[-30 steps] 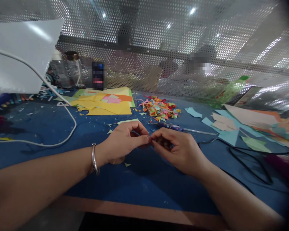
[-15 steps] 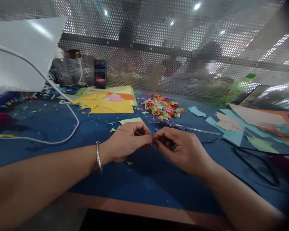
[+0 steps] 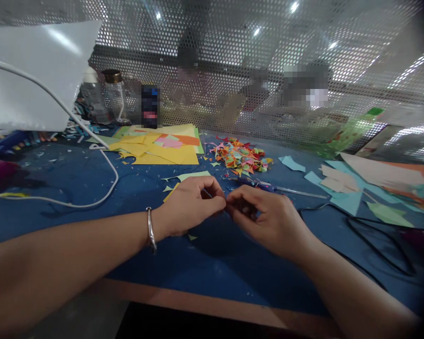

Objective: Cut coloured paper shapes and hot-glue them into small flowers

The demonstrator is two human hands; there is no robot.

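Observation:
My left hand (image 3: 194, 205), with a silver bangle (image 3: 150, 230) at its wrist, is closed in a pinch. Opposite it, my right hand (image 3: 263, 212) pinches too, and the fingertips of both meet above the blue table (image 3: 212, 268). Whatever they hold between them is too small and hidden to make out. A pale green paper scrap (image 3: 194, 175) lies just behind my left hand. Behind my right hand rests a glue gun-like blue tool (image 3: 256, 183) with a clear stick at its end. Farther back is a heap of small colourful folded paper pieces (image 3: 238, 155).
Yellow paper sheets (image 3: 162, 153) lie at the back left, near a phone (image 3: 150, 106) and a clear bottle (image 3: 116, 96). A white cable (image 3: 115, 169) loops on the left, a black cable (image 3: 367, 235) on the right. Blue paper (image 3: 349, 200) lies right. A perforated metal screen (image 3: 215, 56) stands behind.
The view has shifted slightly. Both hands keep their pinch with fingertips together. A bit of yellow paper now shows behind my left hand.

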